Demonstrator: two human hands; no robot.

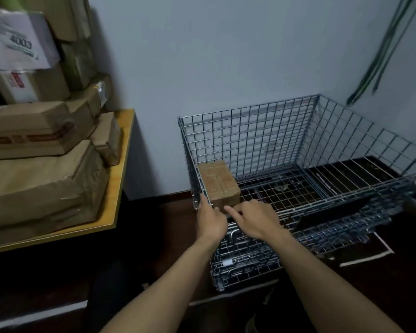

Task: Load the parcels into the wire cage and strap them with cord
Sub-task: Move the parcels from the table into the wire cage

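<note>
At the near-left corner of the wire cage [250,131] sits one brown parcel [217,183]. Right hand [256,218] holds nothing, forefinger straight against the parcel's near face, other fingers loosely curled. Left hand [210,218] rests mostly straight fingers on the cage's corner rim; stacked parcels [34,183] on the table [120,164] left.

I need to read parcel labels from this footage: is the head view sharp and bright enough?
Head view: dim overall, floor near black; the stacked parcels at left are motion-smeared, the white label only partly legible; the bars of the wire cage bow from wide-angle distortion; the small parcel inside the cage looks sharper.
</note>
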